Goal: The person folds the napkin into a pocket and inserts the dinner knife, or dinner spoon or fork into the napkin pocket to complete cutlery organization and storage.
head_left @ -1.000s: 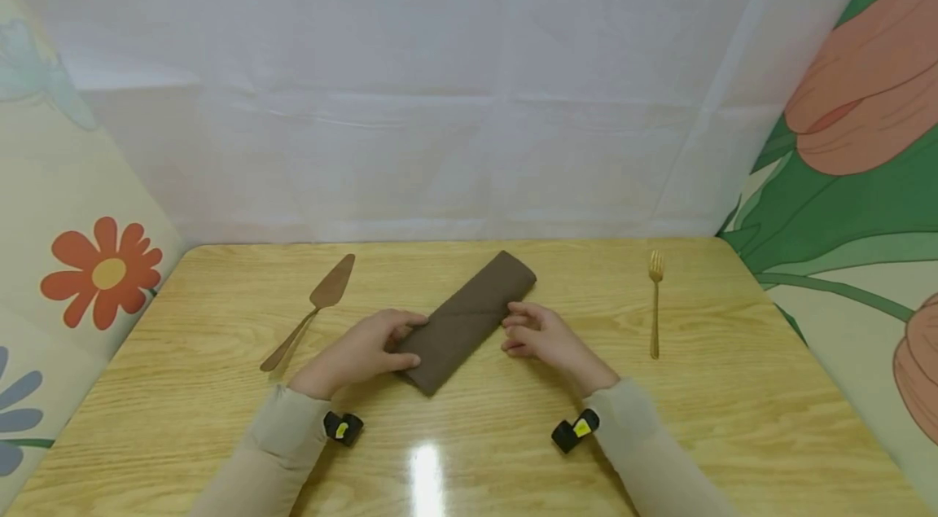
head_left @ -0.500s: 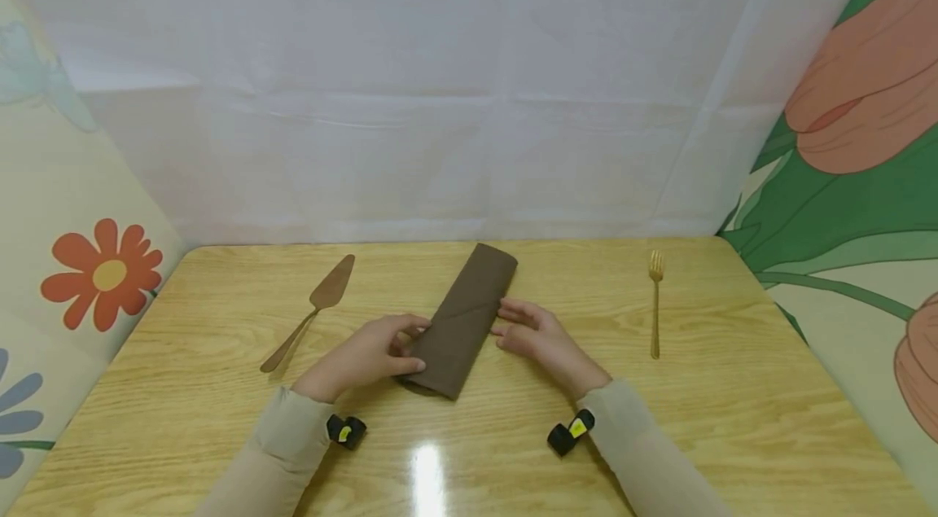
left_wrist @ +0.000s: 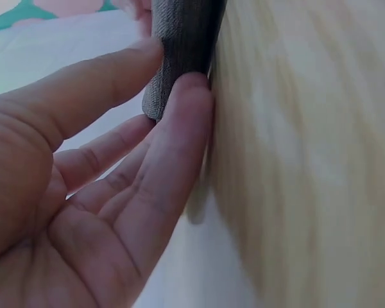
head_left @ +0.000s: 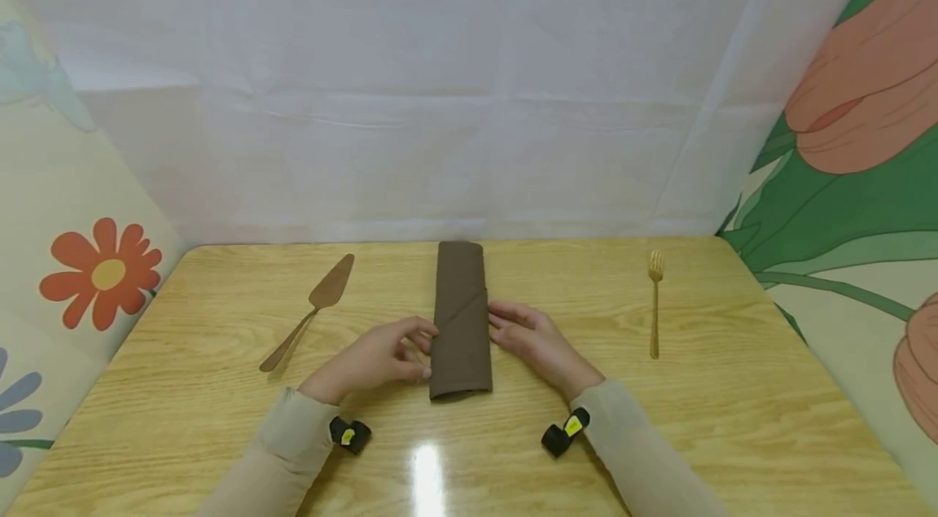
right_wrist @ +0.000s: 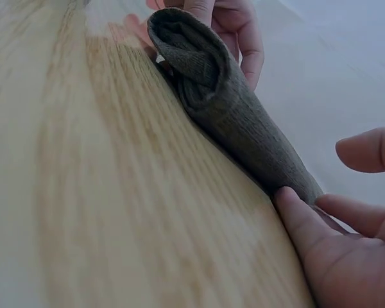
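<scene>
A dark brown cloth napkin [head_left: 460,346], folded into a long strip, lies at the middle of the table, pointing straight away from me. The right wrist view shows its near end as a loose roll [right_wrist: 199,70] of layers. My left hand [head_left: 377,358] touches the napkin's left edge with bent, relaxed fingertips and thumb. Against its right edge rest the fingertips of my right hand [head_left: 538,342], fingers fairly straight, with the thumb [right_wrist: 369,151] held off the cloth. Neither hand grips around it.
On the wooden table [head_left: 733,419], a copper-coloured cake server [head_left: 330,285] lies left of the napkin. A gold fork [head_left: 655,297] lies to the right, tines away from me. A white cloth [head_left: 469,94] hangs behind the table; flower-painted panels flank it.
The napkin has turned anticlockwise from a slant to pointing straight away from me. My right hand has shifted slightly left along with it; the left hand has moved slightly right.
</scene>
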A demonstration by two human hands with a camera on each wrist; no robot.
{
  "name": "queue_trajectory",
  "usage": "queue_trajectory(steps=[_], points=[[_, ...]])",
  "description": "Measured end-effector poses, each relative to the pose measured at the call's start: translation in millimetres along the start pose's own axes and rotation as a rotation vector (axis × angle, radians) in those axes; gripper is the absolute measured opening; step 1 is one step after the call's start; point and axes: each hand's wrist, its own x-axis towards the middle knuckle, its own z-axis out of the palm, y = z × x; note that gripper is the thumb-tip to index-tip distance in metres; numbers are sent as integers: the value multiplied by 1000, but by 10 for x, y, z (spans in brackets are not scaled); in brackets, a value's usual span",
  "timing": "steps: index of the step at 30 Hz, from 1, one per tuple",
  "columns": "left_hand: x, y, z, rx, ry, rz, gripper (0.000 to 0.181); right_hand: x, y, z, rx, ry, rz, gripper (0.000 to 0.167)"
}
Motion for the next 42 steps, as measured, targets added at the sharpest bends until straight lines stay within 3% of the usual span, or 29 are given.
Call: queue_trajectory(steps=[2, 9, 16, 34, 42], points=[[7, -4, 8, -17, -9, -1, 51, 8, 8, 0, 0, 6, -4, 57], [23, -19, 31, -69, 9, 7, 45, 52, 35, 11, -219, 82, 1, 52], [41, -23, 32, -91, 41, 44, 41, 54, 10, 51, -267, 88, -18, 53], [27, 0, 19, -51, 67, 10, 41, 45, -3, 90, -357, 68, -28, 55], [28, 15, 19, -13, 79, 18, 38, -16, -93, 130, -559, 63, -19, 55]])
